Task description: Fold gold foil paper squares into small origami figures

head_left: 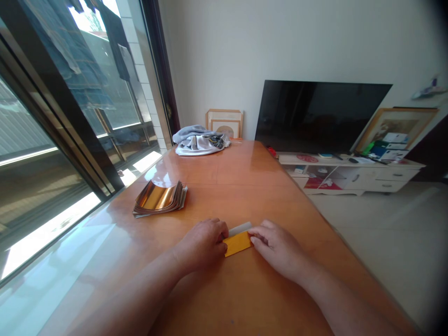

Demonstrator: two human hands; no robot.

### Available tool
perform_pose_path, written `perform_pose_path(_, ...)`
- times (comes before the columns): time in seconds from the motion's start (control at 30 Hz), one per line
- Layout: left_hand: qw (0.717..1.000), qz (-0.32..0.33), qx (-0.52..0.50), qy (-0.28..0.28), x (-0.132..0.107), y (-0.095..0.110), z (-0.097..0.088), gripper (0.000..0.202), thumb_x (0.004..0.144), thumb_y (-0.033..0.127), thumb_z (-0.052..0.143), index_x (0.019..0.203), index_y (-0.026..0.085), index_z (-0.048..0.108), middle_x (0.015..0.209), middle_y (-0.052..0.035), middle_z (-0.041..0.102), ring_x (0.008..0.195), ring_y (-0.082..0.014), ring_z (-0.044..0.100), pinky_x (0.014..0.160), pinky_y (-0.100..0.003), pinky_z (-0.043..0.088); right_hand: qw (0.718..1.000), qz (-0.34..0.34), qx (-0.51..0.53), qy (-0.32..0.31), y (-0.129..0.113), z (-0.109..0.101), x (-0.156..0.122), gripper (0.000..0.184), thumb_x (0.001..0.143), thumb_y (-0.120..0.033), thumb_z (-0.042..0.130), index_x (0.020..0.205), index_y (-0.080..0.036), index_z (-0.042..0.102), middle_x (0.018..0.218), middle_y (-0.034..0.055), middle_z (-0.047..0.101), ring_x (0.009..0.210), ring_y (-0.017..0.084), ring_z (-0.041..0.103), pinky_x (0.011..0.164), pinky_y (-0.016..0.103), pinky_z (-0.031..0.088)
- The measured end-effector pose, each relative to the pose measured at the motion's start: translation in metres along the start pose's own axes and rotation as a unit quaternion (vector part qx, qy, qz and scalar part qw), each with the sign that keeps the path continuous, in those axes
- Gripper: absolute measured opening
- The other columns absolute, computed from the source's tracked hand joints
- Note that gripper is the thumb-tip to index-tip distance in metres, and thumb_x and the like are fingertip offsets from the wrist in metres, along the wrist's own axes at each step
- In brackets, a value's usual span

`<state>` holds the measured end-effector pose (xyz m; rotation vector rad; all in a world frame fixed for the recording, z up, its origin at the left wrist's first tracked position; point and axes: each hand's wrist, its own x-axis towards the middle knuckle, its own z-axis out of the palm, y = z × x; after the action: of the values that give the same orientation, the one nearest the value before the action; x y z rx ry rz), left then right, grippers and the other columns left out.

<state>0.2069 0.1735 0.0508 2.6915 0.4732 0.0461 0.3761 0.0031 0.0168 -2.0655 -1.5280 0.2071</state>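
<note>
Left hand (205, 245), right hand (276, 245): fingers clamped on opposite ends of folded yellow-and-pale rectangular paper (238, 244), on glossy orange-brown wooden table (224, 298); curved stack of shiny copper-coloured sheets (159, 198) farther left.

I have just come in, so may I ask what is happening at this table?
A person is handling a small yellow sheet on the table: the left hand grips its left end, the right hand its right end. A pale strip shows along its far edge. Farther off, to the left, lies a stack of shiny coppery sheets, which neither hand touches.
</note>
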Motion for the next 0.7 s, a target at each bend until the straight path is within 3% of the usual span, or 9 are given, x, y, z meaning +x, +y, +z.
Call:
perform_pose_path(0.47,1.000,0.001,0.008,0.005,-0.0002,-0.0017,0.0008,0.009,0.074,0.021,0.059,0.082,0.022,0.061,0.084,-0.0025,0.063,0.079,-0.0183,0.057,0.065,-0.027,0.040,0.999,0.030,0.005,0.015,0.0107,0.0027,0.0054,0.018,0.086,-0.023,0.059,0.100,-0.026,0.070,0.084,-0.0002,0.060,0.076,0.017,0.058,0.067,0.027,0.043)
perform_pose_path(0.7,0.999,0.025,0.016,-0.013,-0.0020,-0.0023,-0.0034,0.005,0.073,0.021,0.062,0.077,0.022,0.063,0.085,-0.0022,0.062,0.078,-0.0176,0.056,0.068,-0.027,0.040,1.000,0.015,-0.004,0.013,0.0082,0.0007,0.0042,0.011,0.084,-0.017,0.057,0.084,-0.024,0.064,0.084,-0.0005,0.058,0.076,0.016,0.055,0.065,0.026,0.039)
